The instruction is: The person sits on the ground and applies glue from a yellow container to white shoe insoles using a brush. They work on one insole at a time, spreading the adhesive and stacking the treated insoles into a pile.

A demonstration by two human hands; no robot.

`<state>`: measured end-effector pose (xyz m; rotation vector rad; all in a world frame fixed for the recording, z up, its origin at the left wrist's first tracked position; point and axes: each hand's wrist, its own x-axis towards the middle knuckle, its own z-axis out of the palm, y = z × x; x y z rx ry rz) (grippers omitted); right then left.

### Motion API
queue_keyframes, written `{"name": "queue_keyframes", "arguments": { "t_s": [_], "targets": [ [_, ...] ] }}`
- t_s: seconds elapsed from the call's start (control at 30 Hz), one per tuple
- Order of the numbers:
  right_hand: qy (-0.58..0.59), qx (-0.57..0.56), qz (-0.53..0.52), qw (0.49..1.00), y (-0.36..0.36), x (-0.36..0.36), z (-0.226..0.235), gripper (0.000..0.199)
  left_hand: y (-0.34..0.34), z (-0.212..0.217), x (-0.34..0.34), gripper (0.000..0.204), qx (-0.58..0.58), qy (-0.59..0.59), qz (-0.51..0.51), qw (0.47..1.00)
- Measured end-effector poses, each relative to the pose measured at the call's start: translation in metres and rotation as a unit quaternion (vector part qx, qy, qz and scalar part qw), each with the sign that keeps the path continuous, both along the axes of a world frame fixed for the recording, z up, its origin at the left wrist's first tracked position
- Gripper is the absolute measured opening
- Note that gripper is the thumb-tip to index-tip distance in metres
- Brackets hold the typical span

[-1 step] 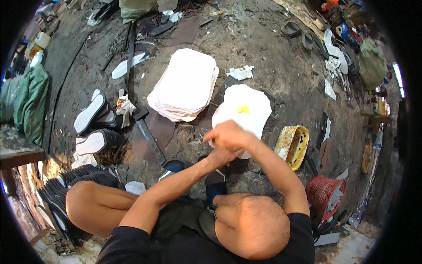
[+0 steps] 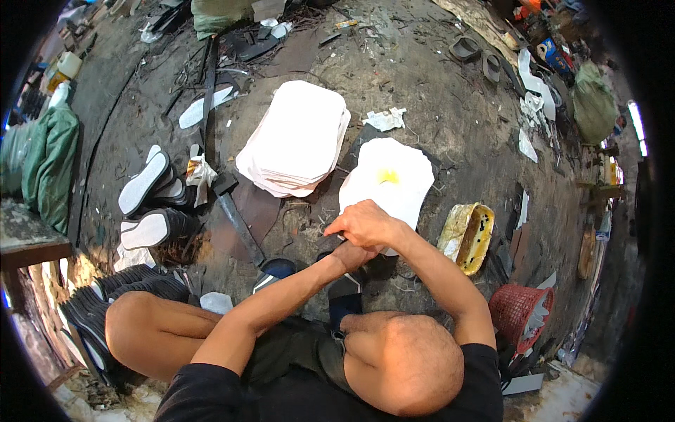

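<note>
A white sheet (image 2: 408, 172) with wavy edges and a yellow smear near its middle lies before me. My right hand (image 2: 367, 222) is over its near edge, knuckles up and fingers bent in, with one finger pointing left. Whatever those fingers hold is hidden. Just below, my left hand (image 2: 355, 254) crosses under the right one at the sheet's near edge, its fingers mostly covered. A thick stack of white sheets (image 2: 299, 130) with rounded corners sits to the left, apart from both hands.
Right of the sheet stands a yellow-stained tub (image 2: 455, 228), with a red basket (image 2: 510, 309) nearer me. A hammer (image 2: 239, 228) lies left, beside shoes with white soles (image 2: 144, 184). Dark soles (image 2: 88, 313) pile by my left knee. Scraps litter the floor.
My right hand has moved slightly toward me, down the white sheet, closer over my left hand. The sheet and the stack look unmoved.
</note>
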<state>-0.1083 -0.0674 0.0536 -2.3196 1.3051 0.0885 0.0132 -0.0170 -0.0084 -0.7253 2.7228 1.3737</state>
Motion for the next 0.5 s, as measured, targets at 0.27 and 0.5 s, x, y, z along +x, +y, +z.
{"name": "queue_keyframes", "arguments": {
  "t_s": [0.27, 0.5],
  "targets": [
    [0.067, -0.133, -0.308, 0.940, -0.043, -0.102, 0.012, 0.031, -0.046, 0.011, -0.018, 0.076, -0.201, 0.095, -0.171, 0.960],
    [-0.051, -0.123, -0.254, 0.958, 0.060, 0.005, 0.016, 0.025, 0.047, 0.006, -0.002, 0.042, -0.148, -0.013, -0.045, 0.988]
  ]
}}
